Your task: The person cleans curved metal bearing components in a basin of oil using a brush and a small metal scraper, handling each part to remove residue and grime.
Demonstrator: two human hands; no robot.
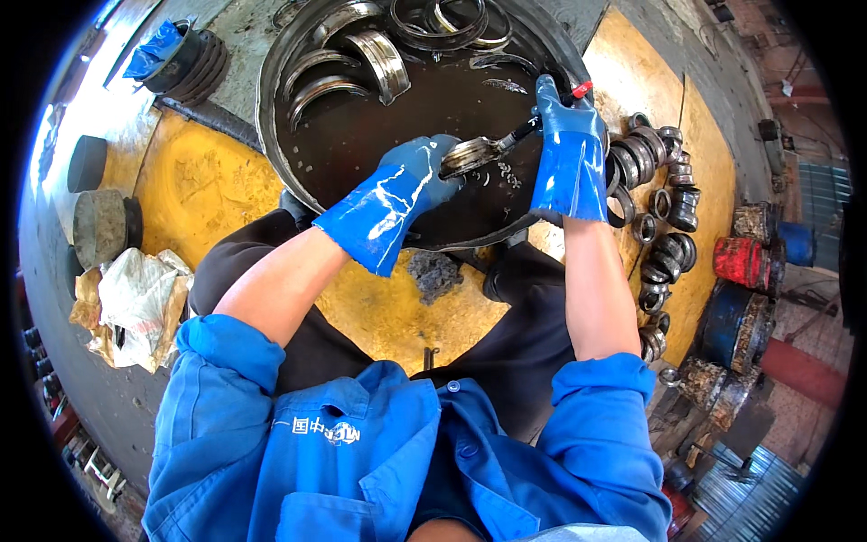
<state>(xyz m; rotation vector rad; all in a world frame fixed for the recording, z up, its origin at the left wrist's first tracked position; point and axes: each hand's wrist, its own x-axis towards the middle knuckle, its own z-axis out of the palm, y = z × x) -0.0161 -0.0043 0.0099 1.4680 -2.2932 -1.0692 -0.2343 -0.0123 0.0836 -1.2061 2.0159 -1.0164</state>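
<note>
Blue rubber gloves cover both hands over a round metal tub (pixel 269 122) of dark liquid. My left hand (pixel 417 176) is closed around a shiny metal ring (pixel 465 157), held above the liquid; the glove hides part of it. In my right hand (pixel 569 126) is a slim black-handled tool (pixel 520 133) with a red end. Its working tip meets the ring, but I cannot make out its kind. Curved metal half-rings (pixel 384 65) rest in the tub's far left part, and full rings (pixel 438 25) lie at its far edge.
Several metal rings (pixel 664 257) stand in rows on the yellow board right of the tub. A dark clump (pixel 434 275) lies between my legs. White bags (pixel 140 298) sit at the left, dark stacked rings (pixel 194 68) at the far left. Dirty drums (pixel 745 262) line the right.
</note>
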